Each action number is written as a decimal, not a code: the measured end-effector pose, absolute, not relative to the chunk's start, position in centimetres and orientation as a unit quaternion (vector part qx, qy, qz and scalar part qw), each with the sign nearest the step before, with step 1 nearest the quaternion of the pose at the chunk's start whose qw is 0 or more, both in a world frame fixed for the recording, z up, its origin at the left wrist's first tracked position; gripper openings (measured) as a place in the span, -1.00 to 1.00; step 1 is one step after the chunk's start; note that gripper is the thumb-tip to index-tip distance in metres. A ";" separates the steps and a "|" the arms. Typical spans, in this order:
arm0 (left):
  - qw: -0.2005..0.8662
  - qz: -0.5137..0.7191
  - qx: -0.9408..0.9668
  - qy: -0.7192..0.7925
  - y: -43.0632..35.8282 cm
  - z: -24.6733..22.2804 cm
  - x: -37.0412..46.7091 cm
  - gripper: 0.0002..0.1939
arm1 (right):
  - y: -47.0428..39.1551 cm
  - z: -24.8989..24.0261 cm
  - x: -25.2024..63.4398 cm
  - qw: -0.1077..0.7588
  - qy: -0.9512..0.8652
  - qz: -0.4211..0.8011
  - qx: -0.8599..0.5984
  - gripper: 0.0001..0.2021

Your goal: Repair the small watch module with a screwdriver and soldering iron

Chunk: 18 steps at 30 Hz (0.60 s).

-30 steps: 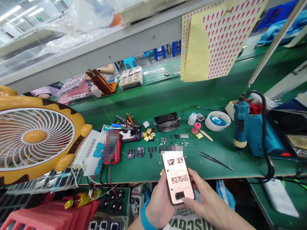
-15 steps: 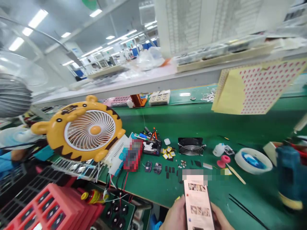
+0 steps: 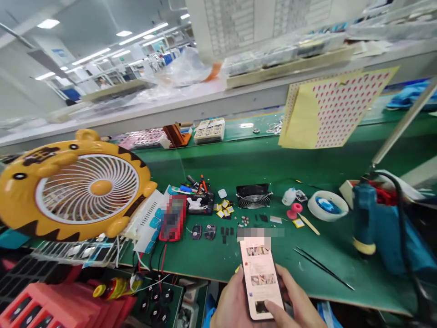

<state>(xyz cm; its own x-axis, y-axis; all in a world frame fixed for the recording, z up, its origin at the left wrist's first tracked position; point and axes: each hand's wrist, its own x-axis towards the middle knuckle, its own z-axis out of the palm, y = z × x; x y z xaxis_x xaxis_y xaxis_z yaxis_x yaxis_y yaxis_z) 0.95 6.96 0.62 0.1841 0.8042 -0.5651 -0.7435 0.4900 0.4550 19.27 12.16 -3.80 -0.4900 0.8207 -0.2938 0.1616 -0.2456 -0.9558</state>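
From the head cam, the phone [image 3: 261,284] is held at bottom centre, gripped along its left side by the left hand [image 3: 231,297] and its right by the right hand [image 3: 300,300], thumb over the lower screen, probably so it can be seen and tapped. 1 pair of tweezers [image 3: 324,268] is laid at lower right, seemingly parked within reach.

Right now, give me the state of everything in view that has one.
Phone: screen lit
Left hand: holding the phone
Right hand: gripping the phone's side, thumb over screen
Tweezers: lying on the green bench
Power tool: upright
White bowl: uncovered, blue material inside
Tiger fan: cannot tell if running
Ceiling lights: on
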 end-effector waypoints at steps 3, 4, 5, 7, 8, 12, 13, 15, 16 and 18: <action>0.768 0.497 0.027 0.404 6.3 1.0 0.9 -0.21 | 11.3 -2.0 18.8 0.269 -0.514 0.663 -0.473 -0.31; 0.768 0.499 0.024 0.400 6.1 0.8 1.0 -0.22 | 11.2 -1.5 18.7 0.266 -0.510 0.667 -0.473 -0.30; 0.767 0.504 0.022 0.397 5.9 0.6 1.0 -0.22 | 11.1 -1.0 18.6 0.262 -0.510 0.670 -0.471 -0.30; 0.764 0.510 0.015 0.395 5.7 0.1 1.2 -0.22 | 11.2 -0.2 18.7 0.260 -0.509 0.675 -0.466 -0.28; 0.762 0.510 0.011 0.398 5.6 -0.1 1.2 -0.22 | 11.2 0.2 18.7 0.258 -0.505 0.680 -0.465 -0.28; 0.755 0.507 -0.001 0.417 5.4 -0.1 1.3 -0.22 | 11.7 1.1 18.6 0.259 -0.479 0.704 -0.455 -0.30; 0.753 0.507 0.000 0.419 5.3 0.0 1.3 -0.23 | 11.9 1.2 18.4 0.267 -0.467 0.710 -0.454 -0.29; 0.759 0.501 0.004 0.416 5.1 0.1 1.4 -0.25 | 12.6 1.6 18.0 0.285 -0.451 0.718 -0.448 -0.23; 0.765 0.497 0.005 0.410 4.9 0.0 1.5 -0.26 | 13.1 1.9 17.8 0.295 -0.449 0.714 -0.449 -0.22; 0.777 0.488 0.001 0.398 4.6 -0.5 1.6 -0.30 | 14.1 2.7 17.5 0.311 -0.459 0.692 -0.463 -0.27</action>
<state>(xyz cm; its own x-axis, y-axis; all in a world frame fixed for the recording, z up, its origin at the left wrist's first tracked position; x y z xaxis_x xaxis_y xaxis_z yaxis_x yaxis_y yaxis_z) 1.58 4.61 -0.45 0.2074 0.7587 -0.6176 -0.7572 0.5242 0.3897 17.47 14.10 2.72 -0.3779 0.8548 -0.3556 -0.0040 -0.3856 -0.9226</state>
